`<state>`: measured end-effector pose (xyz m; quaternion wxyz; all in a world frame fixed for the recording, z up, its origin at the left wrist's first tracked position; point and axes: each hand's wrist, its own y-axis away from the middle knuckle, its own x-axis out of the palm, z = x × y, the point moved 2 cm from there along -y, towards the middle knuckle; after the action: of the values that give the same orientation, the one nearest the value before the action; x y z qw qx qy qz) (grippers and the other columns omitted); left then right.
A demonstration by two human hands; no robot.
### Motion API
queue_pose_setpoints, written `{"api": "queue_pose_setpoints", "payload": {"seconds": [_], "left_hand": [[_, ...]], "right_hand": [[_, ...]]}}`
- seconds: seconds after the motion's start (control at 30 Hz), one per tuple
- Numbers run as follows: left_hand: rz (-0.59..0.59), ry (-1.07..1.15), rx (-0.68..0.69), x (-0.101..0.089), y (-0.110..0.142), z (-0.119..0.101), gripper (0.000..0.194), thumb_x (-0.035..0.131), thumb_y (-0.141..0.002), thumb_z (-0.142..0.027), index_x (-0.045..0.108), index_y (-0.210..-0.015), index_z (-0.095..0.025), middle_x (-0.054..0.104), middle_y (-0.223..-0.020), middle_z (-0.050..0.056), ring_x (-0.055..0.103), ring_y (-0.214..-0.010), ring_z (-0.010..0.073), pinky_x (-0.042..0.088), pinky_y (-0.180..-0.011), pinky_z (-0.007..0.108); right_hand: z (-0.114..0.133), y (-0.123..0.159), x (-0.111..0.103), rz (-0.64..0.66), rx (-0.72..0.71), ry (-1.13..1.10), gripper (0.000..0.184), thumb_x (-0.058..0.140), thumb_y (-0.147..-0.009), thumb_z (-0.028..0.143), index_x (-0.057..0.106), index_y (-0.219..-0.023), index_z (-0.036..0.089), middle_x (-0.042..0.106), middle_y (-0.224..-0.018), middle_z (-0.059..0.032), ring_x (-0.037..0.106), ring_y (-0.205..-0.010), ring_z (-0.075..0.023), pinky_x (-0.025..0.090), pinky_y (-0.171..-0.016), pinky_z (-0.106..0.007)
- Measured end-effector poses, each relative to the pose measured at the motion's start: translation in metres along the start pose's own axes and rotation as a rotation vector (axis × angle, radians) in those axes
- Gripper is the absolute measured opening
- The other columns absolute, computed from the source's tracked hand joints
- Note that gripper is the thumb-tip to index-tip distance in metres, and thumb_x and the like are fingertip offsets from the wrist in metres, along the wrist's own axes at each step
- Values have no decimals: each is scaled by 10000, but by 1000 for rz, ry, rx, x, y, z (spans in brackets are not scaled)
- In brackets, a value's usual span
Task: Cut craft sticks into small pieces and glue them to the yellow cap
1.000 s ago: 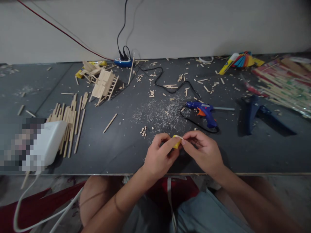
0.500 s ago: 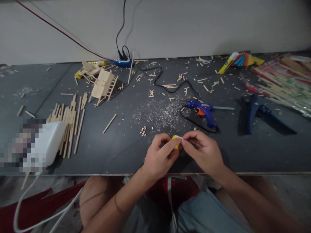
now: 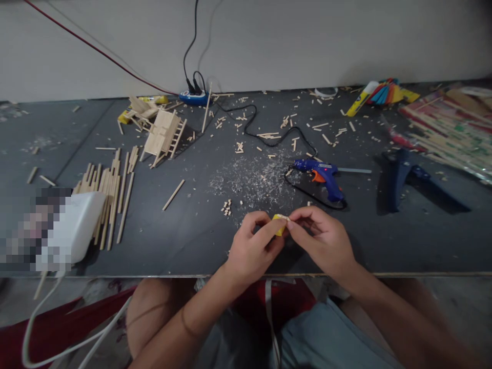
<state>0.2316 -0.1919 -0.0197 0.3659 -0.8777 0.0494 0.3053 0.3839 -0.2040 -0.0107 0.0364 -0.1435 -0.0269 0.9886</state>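
Note:
Near the table's front edge, my left hand (image 3: 249,251) is closed on a small yellow block-like piece (image 3: 280,231), mostly covered by the fingers. A pale sliver, apparently wood, lies along its top edge. My right hand (image 3: 326,243) meets it from the other side, thumb and forefinger pinched at the sliver's end; what exactly they grip is too small to make out. Beyond the right hand, a blue hot glue gun (image 3: 325,177) with an orange trigger lies on its side, a glue stick in its back. A little heap of tiny wood bits (image 3: 226,207) sits ahead of the left hand.
Wooden sticks (image 3: 111,205) lie at left beside a white device (image 3: 88,220). Small stick-built furniture (image 3: 163,133) stands behind them. A black cord (image 3: 251,120) runs to a blue power socket (image 3: 194,97). Dark blue cutters (image 3: 403,179) and a stick packet (image 3: 453,128) lie right.

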Motion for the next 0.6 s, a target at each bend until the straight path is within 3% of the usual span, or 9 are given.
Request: {"api": "queue_pose_setpoints", "payload": {"seconds": [0.47,0.6], "left_hand": [[2,-1,-1,0,1,0,296,611,-750,-85,576,-1017,-208,512,-889,25,550,-784,98,507,-672,195],[18,42,-46,-3,-2,-1,306,612,-760,-97,573,-1040,-214,530,-901,32,562,-819,111,513,-714,219]], "right_hand": [[1,1,0,5,-5,10,16,618,-803,234,611,-816,227,641,-757,17,603,-678,-112,487,-642,-226],[0,0,1,12,38,-117,112,651,-769,231,589,-863,232,627,-790,13,598,-703,-120,499,-663,-240]]}}
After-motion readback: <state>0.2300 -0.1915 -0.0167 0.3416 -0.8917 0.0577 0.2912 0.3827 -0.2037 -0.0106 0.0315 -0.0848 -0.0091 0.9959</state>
